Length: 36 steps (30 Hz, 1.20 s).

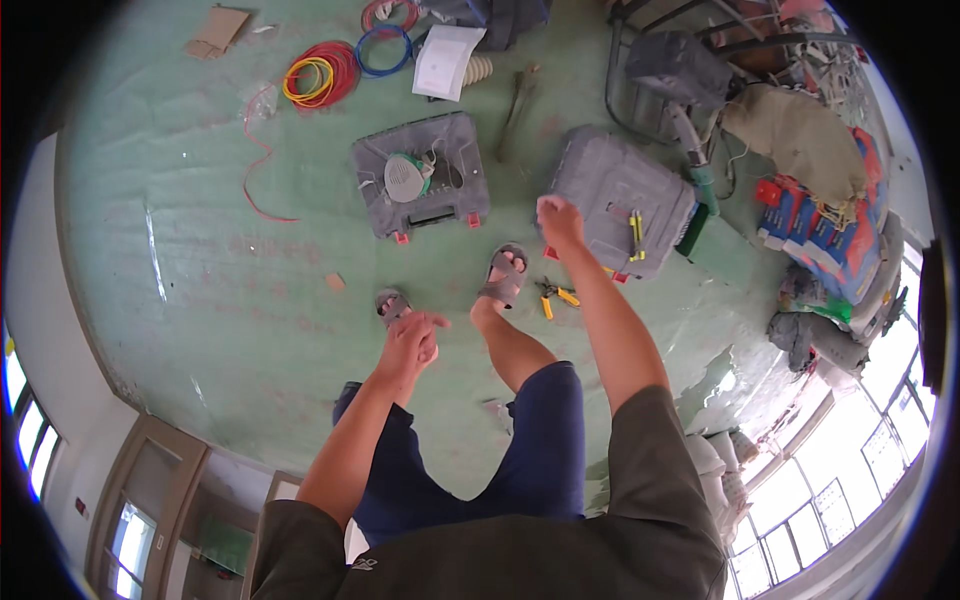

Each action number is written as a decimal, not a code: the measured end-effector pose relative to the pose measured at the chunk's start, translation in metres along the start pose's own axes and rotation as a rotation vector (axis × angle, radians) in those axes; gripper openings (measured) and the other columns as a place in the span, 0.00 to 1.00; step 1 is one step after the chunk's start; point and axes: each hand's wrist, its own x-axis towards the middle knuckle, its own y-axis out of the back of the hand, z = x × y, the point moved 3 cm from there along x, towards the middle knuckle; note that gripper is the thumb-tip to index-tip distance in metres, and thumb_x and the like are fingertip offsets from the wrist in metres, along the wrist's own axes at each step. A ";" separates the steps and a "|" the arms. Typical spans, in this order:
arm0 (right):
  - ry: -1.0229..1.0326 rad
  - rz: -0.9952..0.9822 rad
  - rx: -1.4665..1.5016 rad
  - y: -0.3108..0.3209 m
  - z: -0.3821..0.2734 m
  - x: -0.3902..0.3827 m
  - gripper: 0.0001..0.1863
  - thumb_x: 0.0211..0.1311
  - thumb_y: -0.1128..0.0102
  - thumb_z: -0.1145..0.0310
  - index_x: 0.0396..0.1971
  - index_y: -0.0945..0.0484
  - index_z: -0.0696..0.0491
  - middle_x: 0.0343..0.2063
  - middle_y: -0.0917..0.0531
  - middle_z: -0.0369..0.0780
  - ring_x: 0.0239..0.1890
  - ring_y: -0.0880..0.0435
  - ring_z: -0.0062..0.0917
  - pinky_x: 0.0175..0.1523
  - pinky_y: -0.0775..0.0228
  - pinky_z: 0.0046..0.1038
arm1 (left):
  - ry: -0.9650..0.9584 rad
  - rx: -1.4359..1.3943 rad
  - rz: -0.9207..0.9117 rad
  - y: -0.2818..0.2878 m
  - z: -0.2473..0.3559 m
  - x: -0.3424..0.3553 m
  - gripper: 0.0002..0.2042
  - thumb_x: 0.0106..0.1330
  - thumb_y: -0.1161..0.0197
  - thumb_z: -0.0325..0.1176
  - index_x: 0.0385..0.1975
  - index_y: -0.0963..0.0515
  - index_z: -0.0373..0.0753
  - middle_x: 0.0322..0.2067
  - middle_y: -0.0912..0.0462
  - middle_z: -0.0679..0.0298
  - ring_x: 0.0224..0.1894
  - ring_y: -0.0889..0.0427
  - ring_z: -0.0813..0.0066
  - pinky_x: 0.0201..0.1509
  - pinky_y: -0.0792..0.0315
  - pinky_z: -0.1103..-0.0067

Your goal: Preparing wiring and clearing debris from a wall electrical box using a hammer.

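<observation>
My right hand [560,220] is closed in a fist over the left edge of a large grey tool case [625,185]; whatever its fingers may hold is hidden. On that case's lid lies a yellow-green hand tool [637,236]. Wire strippers or pliers with yellow handles [556,297] rest on the floor below it. My left hand [408,342] hangs in front of my left foot, its index finger stretched out and the others partly curled, with nothing visible in it. Ahead of it is a smaller grey case [382,207] with red latches, bearing a grey-green respirator mask [406,178].
Coils of red and yellow wire [325,75] and blue wire [383,52] lie far left on the green floor [180,260]. A white sheet [447,62] and a wooden stick [517,112] are farther ahead. Sacks and boxes [825,225] crowd the right side.
</observation>
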 end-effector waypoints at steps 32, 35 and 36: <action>0.043 0.107 -0.606 -0.091 -0.012 0.198 0.16 0.60 0.49 0.64 0.41 0.18 0.55 0.47 0.18 0.49 0.51 0.19 0.41 0.53 0.25 0.39 | -0.273 -0.004 -0.146 0.057 0.137 0.108 0.10 0.70 0.52 0.32 0.44 0.27 0.35 0.14 0.44 0.76 0.14 0.45 0.86 0.17 0.49 0.84; 0.233 0.138 -0.547 -0.098 -0.017 0.196 0.17 0.59 0.46 0.60 0.43 0.18 0.55 0.47 0.18 0.48 0.51 0.19 0.42 0.54 0.25 0.39 | -0.276 -0.054 -0.091 0.067 0.130 0.118 0.10 0.69 0.51 0.32 0.44 0.27 0.35 0.14 0.43 0.76 0.14 0.45 0.86 0.18 0.48 0.84; 0.214 0.108 -0.570 -0.101 -0.016 0.196 0.17 0.59 0.46 0.60 0.43 0.18 0.55 0.47 0.18 0.48 0.51 0.19 0.42 0.54 0.25 0.39 | -0.279 -0.088 -0.067 0.069 0.129 0.120 0.11 0.68 0.51 0.31 0.44 0.27 0.34 0.15 0.42 0.75 0.14 0.44 0.86 0.18 0.48 0.84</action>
